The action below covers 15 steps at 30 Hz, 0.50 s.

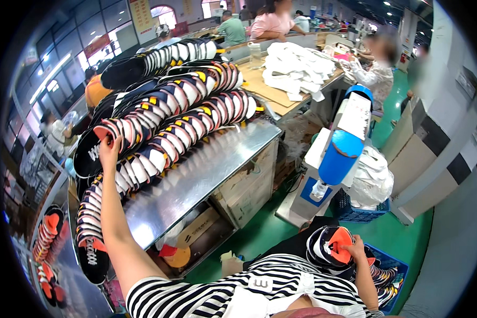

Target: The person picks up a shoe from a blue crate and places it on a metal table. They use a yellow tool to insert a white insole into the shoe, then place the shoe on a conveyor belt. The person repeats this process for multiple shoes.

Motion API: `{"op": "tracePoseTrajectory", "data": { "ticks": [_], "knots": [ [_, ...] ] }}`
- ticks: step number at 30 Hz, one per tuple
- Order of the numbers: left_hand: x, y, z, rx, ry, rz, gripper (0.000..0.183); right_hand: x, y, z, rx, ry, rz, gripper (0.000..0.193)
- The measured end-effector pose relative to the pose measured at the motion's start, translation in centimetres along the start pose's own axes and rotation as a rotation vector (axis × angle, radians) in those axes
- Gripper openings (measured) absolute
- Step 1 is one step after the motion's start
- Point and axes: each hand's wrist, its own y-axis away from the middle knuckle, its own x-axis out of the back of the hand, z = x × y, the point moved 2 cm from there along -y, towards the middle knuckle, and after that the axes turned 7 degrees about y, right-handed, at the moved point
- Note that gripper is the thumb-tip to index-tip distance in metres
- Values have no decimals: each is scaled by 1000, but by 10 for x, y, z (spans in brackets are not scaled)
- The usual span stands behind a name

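Note:
My left arm stretches out to long rows of nested shoe uppers (159, 108), navy, white and salmon with yellow tabs, on a metal-topped table. There my left hand (110, 151) pinches the end shoe upper (88, 157) of one row, a black one with white laces, by its salmon collar. Close to my body on the right, my right hand (356, 249) grips another shoe upper (323, 246), dark with white stripes and a bright orange lining. The thumb reaches inside its opening; the fingertips are partly hidden.
The metal table (196, 175) has open shelves beneath. A blue-and-white machine (340, 153) stands ahead on the right. Beside it, a blue crate (359, 212) carries white pieces. Another blue crate (400, 265) with uppers sits at my right. White pieces (297, 66) cover a farther table; several people work beyond.

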Motion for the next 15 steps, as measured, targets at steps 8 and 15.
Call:
{"op": "tracePoseTrajectory", "data": {
  "ticks": [8,15],
  "knots": [
    [-71,239,314,-22,908,-975,29,61,57,-124,308,-70,687,60],
    [-195,433,485,543,1573,-1458,42,38,58,-230,609,-169,688,58]
  ]
}}
